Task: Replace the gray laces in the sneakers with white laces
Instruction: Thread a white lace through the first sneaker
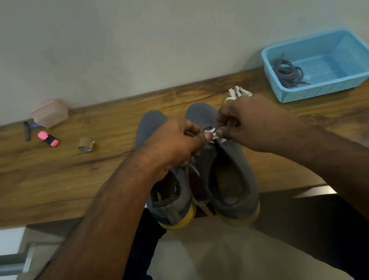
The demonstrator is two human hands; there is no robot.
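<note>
— Pinching anything, are those hands?

— Both are gripping. The left hand (174, 141) and the right hand (245, 123) are meeting over the right sneaker (227, 169), thumbs and fingers curled round the white lace (211, 134), which is showing just between the two sets of fingertips.

— Where is the other shoe sitting?

— The left sneaker (167, 190) is lying partly under the left hand, touching its twin, both heels hanging over the near edge of the wooden table (41, 185). A loose white lace (238, 92) is peeking out just beyond the right knuckles.

— And the old laces?

— The gray laces (288, 74) are resting in the blue basket (361, 79), well beyond the right hand. Far to the left of the fingers, a pink highlighter (48, 138), a small cardboard roll (85, 145) and a pink-lidded box (50, 113) are lying.
</note>
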